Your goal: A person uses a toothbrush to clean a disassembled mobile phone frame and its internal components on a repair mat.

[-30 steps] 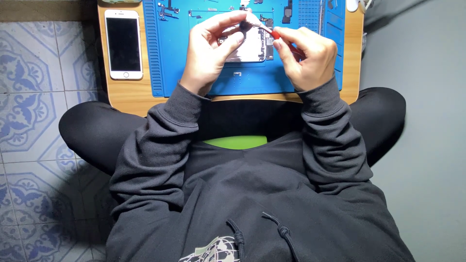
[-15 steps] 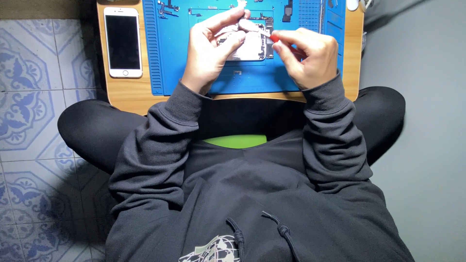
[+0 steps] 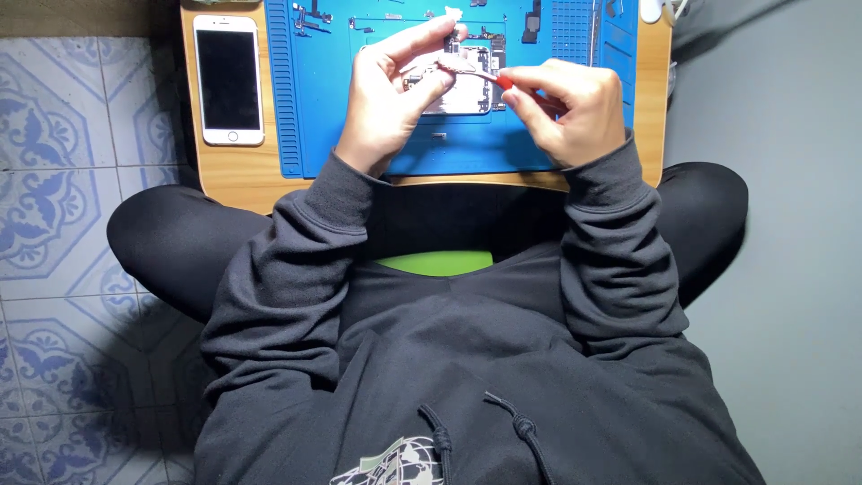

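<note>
An opened phone body [image 3: 467, 85] lies on a blue work mat [image 3: 341, 135] on a small wooden table [image 3: 235, 175]. My left hand [image 3: 386, 99] rests over its left side and pinches a small thin part between thumb and forefinger above it. My right hand [image 3: 570, 108] grips a red-tipped tool [image 3: 498, 79] whose point reaches the phone's top right area. Most of the phone's inside is hidden by my fingers.
A white smartphone [image 3: 228, 79] with a dark screen lies on the table left of the mat. Small loose parts [image 3: 310, 13] sit along the mat's far edge. My crossed legs [image 3: 180, 247] press against the table's near edge. Patterned floor tiles [image 3: 63, 180] lie left.
Both hands shifted slightly toward the table's near edge. The tool tip stays at the phone's upper right, and the left fingers keep pinching the small part.
</note>
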